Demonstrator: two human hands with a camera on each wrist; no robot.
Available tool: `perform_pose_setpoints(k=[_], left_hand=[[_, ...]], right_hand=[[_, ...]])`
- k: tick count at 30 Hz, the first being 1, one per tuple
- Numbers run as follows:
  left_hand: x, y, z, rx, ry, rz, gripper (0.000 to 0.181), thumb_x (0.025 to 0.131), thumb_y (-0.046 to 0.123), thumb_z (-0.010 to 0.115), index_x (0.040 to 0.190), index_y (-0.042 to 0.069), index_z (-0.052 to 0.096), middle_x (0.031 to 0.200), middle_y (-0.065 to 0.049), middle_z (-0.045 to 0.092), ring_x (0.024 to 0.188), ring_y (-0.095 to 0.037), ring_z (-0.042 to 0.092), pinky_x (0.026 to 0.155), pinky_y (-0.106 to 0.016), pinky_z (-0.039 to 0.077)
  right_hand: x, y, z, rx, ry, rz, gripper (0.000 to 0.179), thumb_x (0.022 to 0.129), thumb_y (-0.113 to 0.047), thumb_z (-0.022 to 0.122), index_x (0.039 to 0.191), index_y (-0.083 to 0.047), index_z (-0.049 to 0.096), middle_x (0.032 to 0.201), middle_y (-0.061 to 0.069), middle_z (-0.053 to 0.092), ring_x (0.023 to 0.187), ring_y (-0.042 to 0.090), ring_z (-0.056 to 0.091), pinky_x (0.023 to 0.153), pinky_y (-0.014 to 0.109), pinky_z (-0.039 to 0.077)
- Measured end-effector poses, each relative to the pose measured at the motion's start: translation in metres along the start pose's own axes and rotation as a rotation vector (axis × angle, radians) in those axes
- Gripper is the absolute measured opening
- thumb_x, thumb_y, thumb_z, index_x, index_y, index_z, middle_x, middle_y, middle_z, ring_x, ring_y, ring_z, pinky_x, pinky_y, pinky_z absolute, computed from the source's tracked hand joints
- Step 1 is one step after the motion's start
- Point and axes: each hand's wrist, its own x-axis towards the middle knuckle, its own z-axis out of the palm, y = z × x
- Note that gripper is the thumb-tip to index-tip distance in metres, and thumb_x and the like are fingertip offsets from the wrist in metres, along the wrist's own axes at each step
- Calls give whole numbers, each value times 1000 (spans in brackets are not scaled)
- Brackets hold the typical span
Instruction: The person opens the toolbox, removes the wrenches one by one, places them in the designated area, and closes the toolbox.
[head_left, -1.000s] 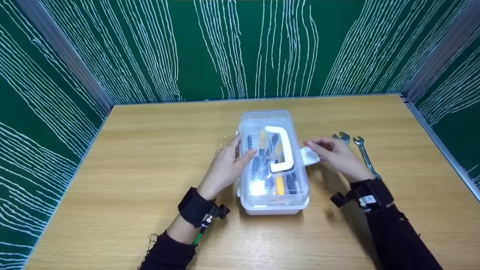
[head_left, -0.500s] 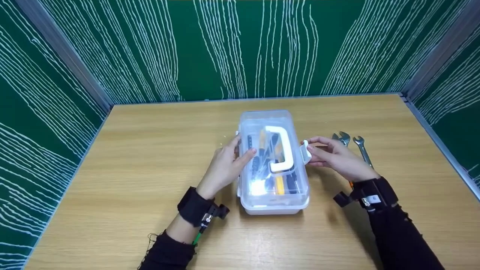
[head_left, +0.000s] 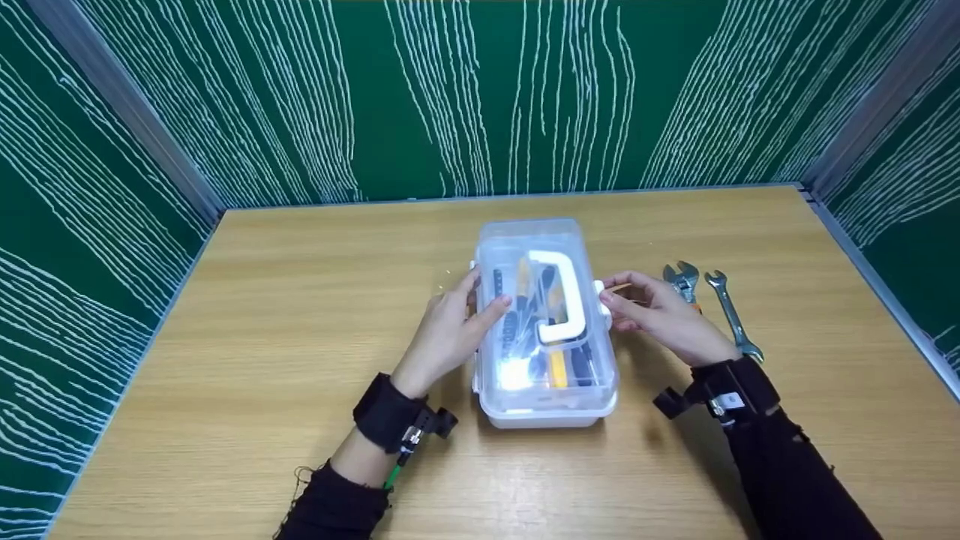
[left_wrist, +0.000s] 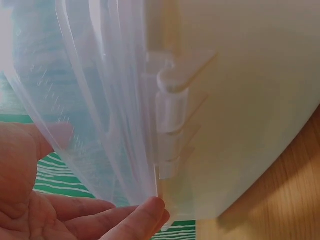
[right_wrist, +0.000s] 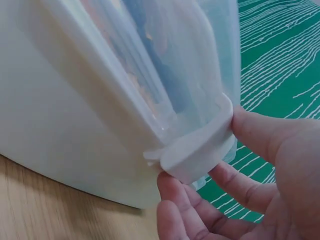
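Observation:
A toolbox [head_left: 544, 414] with a clear lid and a white carry handle [head_left: 574, 300] sits upright on the table, lid down. Through the lid show several tools, one with a yellow handle [head_left: 557, 369]. My left hand [head_left: 448, 330] grips the box's left side, thumb on the lid and fingers by the white hinge [left_wrist: 171, 110]. On the opposite side, my right hand [head_left: 660, 311] holds the white latch [right_wrist: 200, 145], thumb on its upper end and fingertips at its lower end. The latch lies close along the box wall.
Right of the box, beyond the right hand, lie an adjustable wrench [head_left: 684, 280] and an open-end wrench [head_left: 731, 315]. Green panels with white wavy lines [head_left: 420, 97] border the wooden table [head_left: 300, 300] at the back and sides.
The latch has swung from sticking outward to lying against the box's side, with the right hand moving left along with it. The left hand and toolbox stay in place.

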Motion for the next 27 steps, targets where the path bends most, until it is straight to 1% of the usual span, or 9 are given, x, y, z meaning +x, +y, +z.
perform_pose_setpoints(k=[4,10,12,15,19,22,27], left_hand=[[-1,0,0,-3,3,5,77,108,46,62,170,11,30,158,-15,58,141,-30,62,111,-41,58],[0,-1,0,1,14,18,76,108,43,63,169,9,32,154,-17,61,135,-29,66,106,-40,61],[0,0,1,0,12,15,76,108,43,63,169,9,32,154,-17,61,133,-29,67,105,-40,62],[0,1,1,4,13,2,77,108,44,63,169,10,31,156,-16,60,135,-29,66,106,-40,61],[-1,2,1,11,18,-15,78,108,46,63,170,11,30,157,-15,59,137,-30,65,108,-41,60],[-1,2,1,16,24,-19,79,108,46,63,170,11,29,156,-16,60,136,-30,65,108,-41,60],[-2,3,3,34,28,-28,82,108,46,63,170,9,27,157,-17,58,135,-31,66,108,-41,60]], right_hand=[[3,1,1,-23,6,4,53,108,-35,66,145,1,51,124,12,66,98,13,66,87,26,61],[5,6,1,-107,26,21,53,107,-39,67,141,-1,53,128,15,64,104,17,63,84,28,59],[5,8,1,-119,25,30,53,106,-40,68,140,-2,53,129,16,65,105,19,63,84,29,58],[6,11,1,-109,14,41,54,105,-41,69,140,-2,53,128,15,66,107,21,63,84,30,58],[7,14,2,-58,-5,58,52,106,-39,69,139,-3,53,124,12,66,105,22,64,82,29,57],[8,15,2,-22,-17,64,50,106,-37,69,138,-3,53,123,10,65,105,22,64,81,29,56],[7,16,3,-33,1,43,48,104,-37,71,136,-3,58,126,11,65,110,23,62,86,29,58]])
